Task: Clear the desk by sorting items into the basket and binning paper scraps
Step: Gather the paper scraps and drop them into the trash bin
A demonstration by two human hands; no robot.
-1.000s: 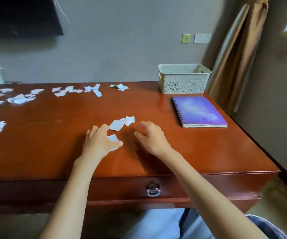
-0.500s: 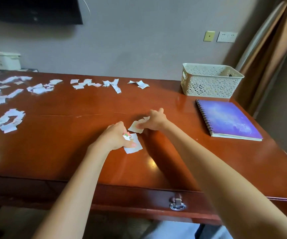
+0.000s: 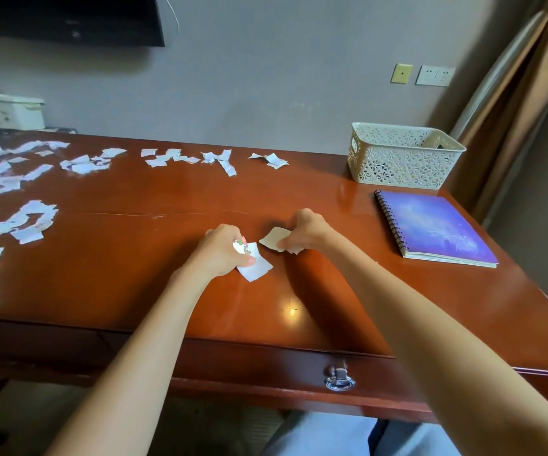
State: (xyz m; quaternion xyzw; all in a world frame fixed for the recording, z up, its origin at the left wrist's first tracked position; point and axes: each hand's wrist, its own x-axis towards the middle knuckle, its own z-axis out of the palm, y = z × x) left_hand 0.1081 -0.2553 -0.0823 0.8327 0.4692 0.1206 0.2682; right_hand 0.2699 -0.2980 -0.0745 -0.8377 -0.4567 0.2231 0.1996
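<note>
My left hand (image 3: 221, 250) pinches a white paper scrap (image 3: 255, 263) with a small coloured print, near the middle of the red-brown desk (image 3: 134, 264). Just to its right, my right hand (image 3: 303, 233) grips several pale scraps (image 3: 274, 240) low over the desk. Many more white scraps (image 3: 24, 222) lie scattered over the left side, and others (image 3: 223, 161) run along the back edge. A white lattice basket (image 3: 400, 159) stands at the back right. In front of the basket lies a purple spiral notebook (image 3: 437, 230).
A drawer with a metal ring pull (image 3: 340, 381) sits under the desk's front edge. A brown curtain (image 3: 509, 103) hangs at the right. A white box (image 3: 11, 111) stands at the back left by the wall, under a dark screen (image 3: 75, 18).
Both hands have gathered scraps off the desk: the left now pinches one printed scrap, the right has closed on the small pile. The view has shifted left and closer.
</note>
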